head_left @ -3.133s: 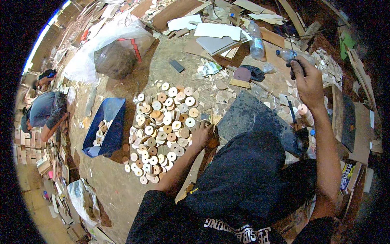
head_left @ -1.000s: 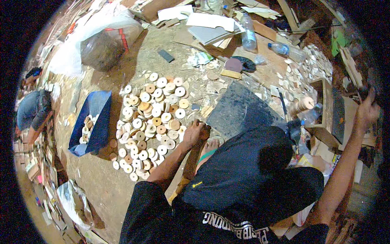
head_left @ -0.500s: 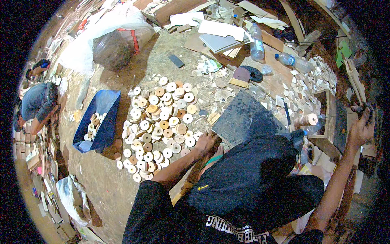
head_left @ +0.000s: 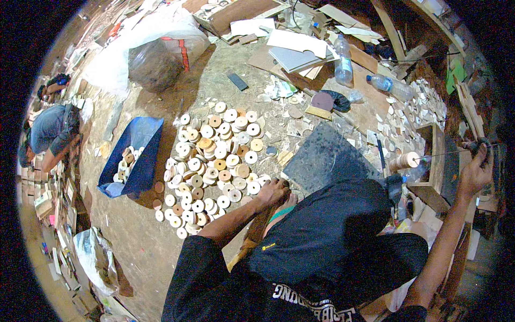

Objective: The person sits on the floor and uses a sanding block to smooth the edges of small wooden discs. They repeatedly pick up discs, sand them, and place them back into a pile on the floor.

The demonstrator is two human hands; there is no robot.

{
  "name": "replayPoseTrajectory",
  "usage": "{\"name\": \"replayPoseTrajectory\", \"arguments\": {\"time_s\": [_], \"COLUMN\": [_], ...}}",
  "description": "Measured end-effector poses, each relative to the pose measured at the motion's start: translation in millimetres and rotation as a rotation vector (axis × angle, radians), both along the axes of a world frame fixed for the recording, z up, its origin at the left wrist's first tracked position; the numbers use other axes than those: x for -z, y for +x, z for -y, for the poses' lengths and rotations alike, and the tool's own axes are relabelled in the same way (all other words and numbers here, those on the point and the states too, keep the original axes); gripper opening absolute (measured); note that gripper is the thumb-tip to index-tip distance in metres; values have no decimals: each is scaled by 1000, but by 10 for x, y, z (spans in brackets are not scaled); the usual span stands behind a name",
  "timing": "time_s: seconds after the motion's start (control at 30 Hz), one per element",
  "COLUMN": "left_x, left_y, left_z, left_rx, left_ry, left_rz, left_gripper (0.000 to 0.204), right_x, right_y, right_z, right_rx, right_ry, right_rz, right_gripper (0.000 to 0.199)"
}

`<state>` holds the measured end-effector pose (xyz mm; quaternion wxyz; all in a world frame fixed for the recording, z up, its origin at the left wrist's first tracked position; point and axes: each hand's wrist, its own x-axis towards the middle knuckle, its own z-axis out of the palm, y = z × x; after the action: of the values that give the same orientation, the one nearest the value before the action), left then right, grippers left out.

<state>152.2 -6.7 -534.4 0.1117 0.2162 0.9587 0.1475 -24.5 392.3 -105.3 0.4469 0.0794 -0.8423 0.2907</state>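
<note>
My right hand (head_left: 475, 170), at the far right, is closed round the end of a thin rod (head_left: 449, 153). A short stack of round wooden discs (head_left: 406, 161) sits at the rod's left end. My left hand (head_left: 273, 192) is low at the right edge of a pile of wooden discs with centre holes (head_left: 220, 165), beside my foot (head_left: 290, 202) with its green strap. Its fingers are bent and close together; what they hold, if anything, is hidden. The discs are mostly pale, some browner, heaped on the floor.
Left of the pile stands a blue container (head_left: 140, 161) with more discs inside. A dark flat board (head_left: 327, 158) lies before my knee. Wood scraps (head_left: 416, 104), plastic bottles (head_left: 343, 61) and a large white sack (head_left: 115, 51) lie farther off. Another person (head_left: 53, 129) bends over at the far left.
The whole view has shifted slightly. My left hand stays at the pile's edge, its fingers a little more drawn together. My right hand still grips the rod with its discs.
</note>
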Motion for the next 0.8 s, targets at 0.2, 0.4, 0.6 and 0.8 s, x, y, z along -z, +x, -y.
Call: {"name": "replayPoseTrajectory", "arguments": {"time_s": [0.2, 0.4, 0.6, 0.8], "left_x": [-200, -64, 33, -100], "left_y": [-62, -108, -103, -217], "left_z": [172, 356, 335, 406], "left_rx": [-151, -235, -189, -240], "left_ry": [133, -74, -153, -31], "left_rz": [-103, -94, 40, 89], "left_gripper": [33, 34, 34, 33], "right_x": [-3, 48, 97, 58], "right_y": [11, -86, -111, -60], "right_z": [4, -2, 10, 80], "right_rx": [54, 6, -108, -138], "right_ry": [19, 23, -113, -71], "right_rz": [27, -86, 40, 4], "right_gripper": [29, 27, 26, 24]}}
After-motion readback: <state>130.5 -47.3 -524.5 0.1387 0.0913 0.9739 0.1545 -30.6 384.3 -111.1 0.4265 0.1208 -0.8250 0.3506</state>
